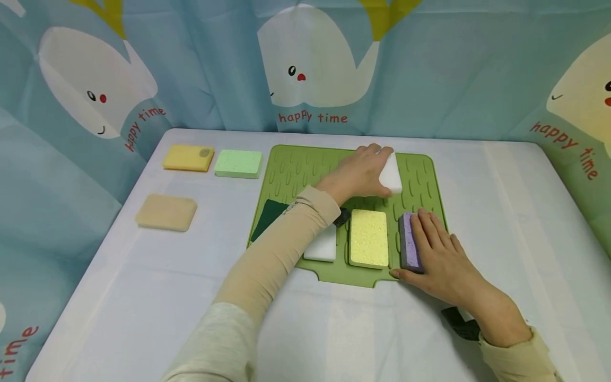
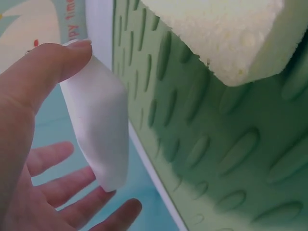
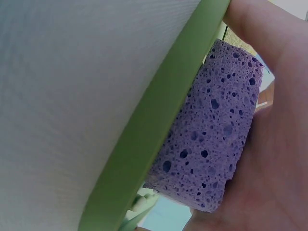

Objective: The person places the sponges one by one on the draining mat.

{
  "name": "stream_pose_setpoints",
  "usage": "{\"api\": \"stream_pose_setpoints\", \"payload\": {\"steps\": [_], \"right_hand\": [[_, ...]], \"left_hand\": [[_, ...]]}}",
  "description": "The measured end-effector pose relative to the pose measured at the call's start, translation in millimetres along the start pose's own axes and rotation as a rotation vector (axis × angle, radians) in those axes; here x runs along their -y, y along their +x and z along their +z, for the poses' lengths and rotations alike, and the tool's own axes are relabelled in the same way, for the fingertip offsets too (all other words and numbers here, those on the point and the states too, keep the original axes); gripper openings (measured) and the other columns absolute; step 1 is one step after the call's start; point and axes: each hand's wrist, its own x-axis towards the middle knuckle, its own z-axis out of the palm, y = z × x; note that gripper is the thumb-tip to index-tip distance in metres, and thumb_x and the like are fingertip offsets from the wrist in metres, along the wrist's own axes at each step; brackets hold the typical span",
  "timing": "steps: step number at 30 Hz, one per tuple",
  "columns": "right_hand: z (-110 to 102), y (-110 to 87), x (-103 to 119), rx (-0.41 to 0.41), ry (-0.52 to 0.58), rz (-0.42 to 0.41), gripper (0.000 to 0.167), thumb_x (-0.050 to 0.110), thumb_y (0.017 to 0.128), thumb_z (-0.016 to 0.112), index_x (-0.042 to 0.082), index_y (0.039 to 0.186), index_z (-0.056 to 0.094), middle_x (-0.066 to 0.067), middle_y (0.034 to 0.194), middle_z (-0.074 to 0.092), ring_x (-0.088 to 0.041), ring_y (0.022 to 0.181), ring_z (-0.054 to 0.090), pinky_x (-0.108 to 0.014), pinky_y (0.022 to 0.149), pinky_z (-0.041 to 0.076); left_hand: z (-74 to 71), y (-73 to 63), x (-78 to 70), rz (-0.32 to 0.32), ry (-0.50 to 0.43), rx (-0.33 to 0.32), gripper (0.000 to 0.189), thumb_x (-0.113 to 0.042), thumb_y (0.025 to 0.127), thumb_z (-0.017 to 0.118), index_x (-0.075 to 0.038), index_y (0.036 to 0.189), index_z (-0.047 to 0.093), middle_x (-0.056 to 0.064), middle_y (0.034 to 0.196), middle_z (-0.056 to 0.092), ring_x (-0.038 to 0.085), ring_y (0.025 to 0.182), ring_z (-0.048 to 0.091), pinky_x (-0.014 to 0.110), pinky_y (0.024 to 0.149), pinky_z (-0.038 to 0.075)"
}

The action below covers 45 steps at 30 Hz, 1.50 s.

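Note:
A white sponge [image 1: 391, 175] is gripped lengthwise by my left hand [image 1: 360, 172], over the upper part of a green ridged mat [image 1: 296, 164]. In the left wrist view, the thumb [image 2: 72, 60] presses one end of this white block and the fingers touch the other. My right hand [image 1: 444, 260] rests on a purple sponge [image 1: 414, 249] at the mat's lower right, its fingers straight and its thumb by the near end. The right wrist view shows the sponge's porous purple face [image 3: 204, 134] close to the palm. Between the hands, a pale yellow sponge [image 1: 369, 239] lies on the mat.
My left forearm partly covers a dark green pad [image 1: 268, 216] and a second white sponge [image 1: 323, 246] on the mat. Left of the mat lie a yellow sponge [image 1: 186, 158], a light green sponge [image 1: 238, 163] and a beige sponge [image 1: 167, 212]. A curtain [image 1: 205, 69] hangs behind the table.

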Motion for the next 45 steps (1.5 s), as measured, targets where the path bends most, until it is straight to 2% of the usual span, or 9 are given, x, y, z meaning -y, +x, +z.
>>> {"api": "stream_pose_setpoints", "payload": {"steps": [6,13,18,28,31,37,45], "right_hand": [[0.0,-0.5,0.9,0.001,0.005,-0.001,0.119,0.064,0.085,0.066,0.003,0.159,-0.006,-0.021,0.166,-0.007,-0.041,0.153,-0.006,-0.078,0.103,0.019],[-1.0,1.5,2.9,0.003,0.002,0.003,0.120,0.064,0.084,0.067,0.003,0.159,-0.004,-0.021,0.166,-0.006,-0.041,0.153,-0.005,-0.078,0.105,0.019],[-1.5,1.7,3.1,0.011,0.013,0.006,0.120,0.065,0.084,0.066,0.004,0.159,-0.005,-0.021,0.166,-0.007,-0.040,0.154,-0.006,-0.078,0.105,0.018],[-1.9,0.8,0.7,0.009,0.003,0.005,0.119,0.065,0.085,0.065,0.003,0.159,-0.005,-0.022,0.166,-0.005,-0.041,0.153,-0.005,-0.078,0.105,0.018],[-2.1,0.6,0.7,0.016,0.002,0.009,0.119,0.065,0.085,0.065,0.003,0.159,-0.005,-0.022,0.166,-0.006,-0.041,0.153,-0.005,-0.078,0.106,0.018],[-3.1,1.1,1.9,0.031,0.005,0.016,0.119,0.066,0.085,0.064,0.004,0.159,-0.006,-0.021,0.166,-0.007,-0.040,0.153,-0.007,-0.077,0.106,0.017],[-3.2,0.1,0.7,0.027,-0.003,0.022,0.120,0.065,0.084,0.066,0.003,0.159,-0.005,-0.022,0.166,-0.005,-0.040,0.154,-0.006,-0.077,0.107,0.017]], "left_hand": [[4.3,12.1,-8.2,-0.009,0.022,0.030,0.089,-0.059,0.085,0.069,-0.022,0.156,0.028,0.002,0.158,0.036,0.022,0.142,0.039,0.032,0.109,0.042],[7.7,24.1,-14.2,-0.038,0.010,0.043,0.084,-0.057,0.086,0.069,-0.023,0.154,0.031,0.000,0.154,0.040,0.020,0.136,0.043,0.032,0.104,0.045],[8.7,31.1,-23.2,-0.062,0.021,0.066,0.084,-0.059,0.086,0.068,-0.026,0.154,0.030,-0.002,0.156,0.037,0.020,0.141,0.039,0.032,0.109,0.042],[18.9,43.8,-43.9,-0.048,0.040,0.060,0.084,-0.060,0.085,0.068,-0.030,0.153,0.030,-0.005,0.158,0.035,0.019,0.144,0.035,0.035,0.109,0.043],[23.3,45.0,-44.1,-0.043,0.047,0.086,0.087,-0.061,0.086,0.066,-0.031,0.156,0.025,-0.002,0.162,0.029,0.020,0.148,0.030,0.036,0.112,0.040],[26.4,45.3,-35.2,-0.065,-0.029,0.179,0.098,-0.058,0.086,0.068,-0.034,0.160,0.008,0.000,0.167,0.010,0.016,0.155,0.011,0.033,0.120,0.028],[19.5,44.3,-31.2,-0.059,-0.046,0.212,0.094,-0.046,0.088,0.071,-0.024,0.159,0.015,0.000,0.166,0.016,0.014,0.153,0.018,0.027,0.119,0.028]]}}
